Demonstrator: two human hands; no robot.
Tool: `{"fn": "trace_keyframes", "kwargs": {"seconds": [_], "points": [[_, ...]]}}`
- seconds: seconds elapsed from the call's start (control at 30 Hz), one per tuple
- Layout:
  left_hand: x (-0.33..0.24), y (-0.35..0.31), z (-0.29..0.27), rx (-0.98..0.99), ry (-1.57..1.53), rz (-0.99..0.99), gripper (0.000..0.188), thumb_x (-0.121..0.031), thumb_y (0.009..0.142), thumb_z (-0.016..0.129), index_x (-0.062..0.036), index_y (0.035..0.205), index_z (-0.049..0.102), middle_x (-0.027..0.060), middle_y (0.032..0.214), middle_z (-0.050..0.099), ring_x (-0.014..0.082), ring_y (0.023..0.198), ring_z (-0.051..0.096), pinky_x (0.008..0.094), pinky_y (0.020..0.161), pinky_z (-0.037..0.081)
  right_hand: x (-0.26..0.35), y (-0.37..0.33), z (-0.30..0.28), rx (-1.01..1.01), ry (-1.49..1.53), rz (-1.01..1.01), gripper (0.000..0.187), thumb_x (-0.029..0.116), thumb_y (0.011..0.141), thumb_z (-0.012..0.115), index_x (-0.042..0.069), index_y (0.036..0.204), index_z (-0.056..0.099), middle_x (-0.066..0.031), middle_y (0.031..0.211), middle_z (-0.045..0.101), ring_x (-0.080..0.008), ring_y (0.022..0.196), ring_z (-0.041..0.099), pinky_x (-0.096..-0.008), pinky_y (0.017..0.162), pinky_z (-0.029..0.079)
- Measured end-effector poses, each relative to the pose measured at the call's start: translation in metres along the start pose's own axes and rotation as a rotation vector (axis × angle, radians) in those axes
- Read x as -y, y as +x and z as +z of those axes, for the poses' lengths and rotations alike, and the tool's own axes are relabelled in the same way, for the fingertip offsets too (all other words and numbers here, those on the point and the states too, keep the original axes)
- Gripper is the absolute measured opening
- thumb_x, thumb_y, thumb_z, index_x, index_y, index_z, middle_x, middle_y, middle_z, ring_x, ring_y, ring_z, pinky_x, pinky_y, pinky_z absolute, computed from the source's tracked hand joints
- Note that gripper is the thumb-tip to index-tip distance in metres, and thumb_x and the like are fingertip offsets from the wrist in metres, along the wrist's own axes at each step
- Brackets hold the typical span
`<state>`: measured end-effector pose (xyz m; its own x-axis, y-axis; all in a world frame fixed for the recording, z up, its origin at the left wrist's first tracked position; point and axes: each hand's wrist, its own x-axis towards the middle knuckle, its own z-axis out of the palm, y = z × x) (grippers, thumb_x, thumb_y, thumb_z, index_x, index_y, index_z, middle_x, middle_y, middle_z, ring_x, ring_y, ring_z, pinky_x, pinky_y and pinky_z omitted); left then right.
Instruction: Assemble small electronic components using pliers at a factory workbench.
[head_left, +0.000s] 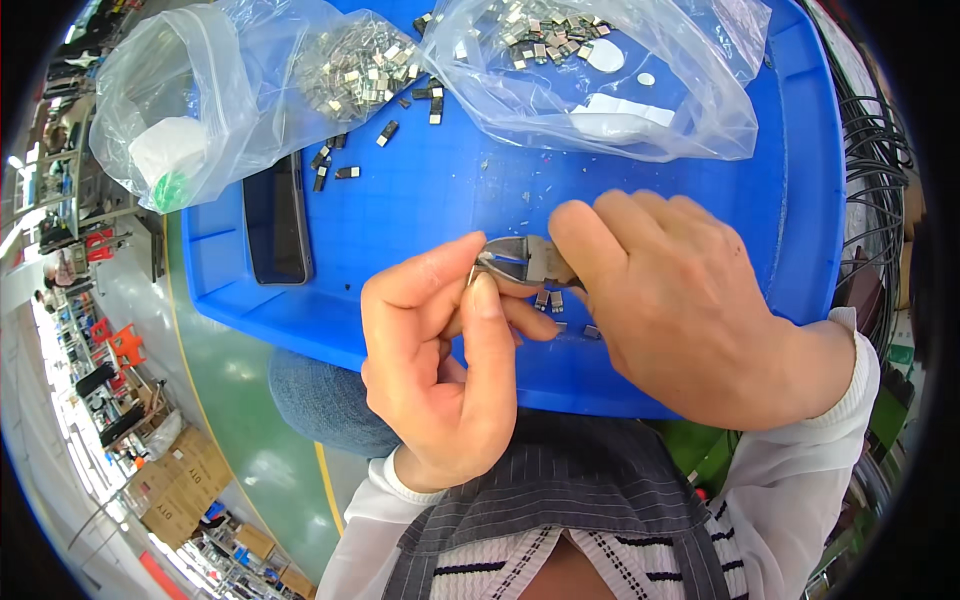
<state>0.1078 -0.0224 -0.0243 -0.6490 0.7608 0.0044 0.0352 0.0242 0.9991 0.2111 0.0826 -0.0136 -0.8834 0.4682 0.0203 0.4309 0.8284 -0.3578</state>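
Observation:
My right hand is closed round the handles of a pair of pliers, whose jaws point left. Between the thumb and forefinger of my left hand is a small metal piece, mostly hidden by the fingertips. The jaw tips meet this piece at my left fingertips. Below the pliers, a few small metal-and-black connectors lie on the blue tray. More loose connectors are scattered toward the tray's far left.
A clear plastic bag with many connectors lies far left, another open bag far right. A dark phone rests at the tray's left side. Black cables hang beyond the right rim. Cardboard boxes stand in the background at left.

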Motion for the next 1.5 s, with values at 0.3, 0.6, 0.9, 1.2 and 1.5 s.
{"fn": "trace_keyframes", "kwargs": {"seconds": [0.3,0.6,0.9,1.2,1.5], "points": [[-0.009,0.006,0.001,-0.038,-0.132,-0.168,0.022,-0.007,0.090,0.047,0.0029,0.109,0.046,0.0159,0.073,0.063,0.0158,0.045,0.055,0.0193,0.043,0.040,-0.004,0.002,-0.009,0.195,0.304,0.007,0.029,-0.003,0.068,0.060,0.004,0.093,0.045,-0.0074,0.070,0.048,-0.0225,0.054,0.047,-0.0331,0.051,0.039],[-0.008,0.005,0.004,-0.095,-0.063,-0.122,0.023,-0.009,0.090,0.047,0.0037,0.109,0.046,0.0169,0.072,0.062,0.0148,0.040,0.050,0.0190,0.040,0.037,-0.004,0.006,0.012,-0.189,-0.077,-0.076,0.025,-0.001,0.072,0.059,0.004,0.093,0.047,-0.0062,0.068,0.047,-0.0211,0.053,0.046,-0.0317,0.049,0.037],[-0.003,0.010,-0.015,0.118,-0.458,-0.188,0.019,-0.001,0.091,0.042,0.0031,0.109,0.040,0.0190,0.076,0.063,0.0126,0.040,0.049,0.0170,0.040,0.040,-0.005,0.006,-0.012,0.352,0.634,0.059,0.018,0.000,0.078,0.057,0.002,0.092,0.048,-0.0112,0.072,0.057,-0.0252,0.051,0.050,-0.0330,0.049,0.039],[-0.006,0.010,-0.015,0.109,-0.410,-0.215,0.020,-0.002,0.091,0.042,0.0020,0.110,0.038,0.0199,0.076,0.062,0.0131,0.039,0.048,0.0173,0.040,0.040,-0.006,0.011,-0.014,0.367,0.651,0.083,0.017,0.001,0.079,0.057,0.001,0.094,0.047,-0.0128,0.074,0.059,-0.0271,0.052,0.052,-0.0338,0.050,0.040],[-0.010,0.008,-0.011,0.054,-0.357,-0.234,0.020,-0.002,0.091,0.042,0.0014,0.111,0.037,0.0200,0.075,0.062,0.0131,0.039,0.048,0.0166,0.040,0.038,-0.008,0.005,0.005,0.011,0.282,-0.064,0.027,0.001,0.073,0.061,0.003,0.096,0.049,-0.0064,0.074,0.053,-0.0226,0.057,0.049,-0.0302,0.054,0.040]]}}
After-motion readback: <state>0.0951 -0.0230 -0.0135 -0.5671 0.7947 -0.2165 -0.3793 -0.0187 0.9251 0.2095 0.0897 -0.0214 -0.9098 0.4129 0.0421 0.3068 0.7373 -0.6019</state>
